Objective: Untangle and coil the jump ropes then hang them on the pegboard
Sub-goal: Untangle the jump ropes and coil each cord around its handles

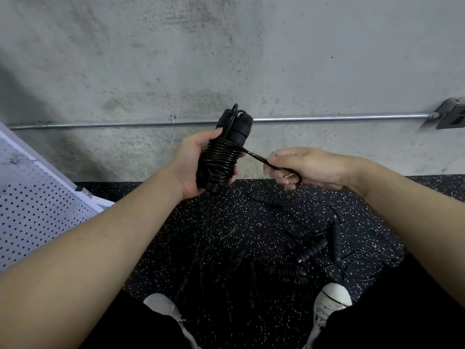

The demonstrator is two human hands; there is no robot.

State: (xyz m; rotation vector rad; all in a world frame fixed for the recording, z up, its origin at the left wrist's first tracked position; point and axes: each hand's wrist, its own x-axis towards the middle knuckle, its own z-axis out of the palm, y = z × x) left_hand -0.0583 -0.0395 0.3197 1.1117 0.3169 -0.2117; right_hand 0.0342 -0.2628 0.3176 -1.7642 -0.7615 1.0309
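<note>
- In front of the concrete wall (pixel 226 59), in the head view, two hands were up, working on one bundled jump rope (pixel 222 157): its two black handles were held side by side, upright, with the cord wound round them in many turns.
- On the speckled floor (pixel 251 210) below lay a tangle of further ropes (pixel 314 248); at least five loose black handles showed, though the dark ones near the shoes blurred together and an exact count could not be made.
- One white pegboard (pixel 37 210) leaned at the left edge, well apart from the bundle, and no rope hung on the part in view.
- One metal pipe (pixel 327 119) ran along the wall behind the bundle's top, ending at a grey box (pixel 450 114) on the right.
- Two white shoes (pixel 332 298) stood at the bottom, a thin cord crossing the right one; both forearms hid part of the floor.
- The left hand (pixel 191 165) gripped the bundle, thumb on the near side and fingertips curling round the far side.
- The right hand (pixel 302 167) had its fingers curled tight round the free end of the cord (pixel 256 157), which ran taut from the bundle to that hand.
</note>
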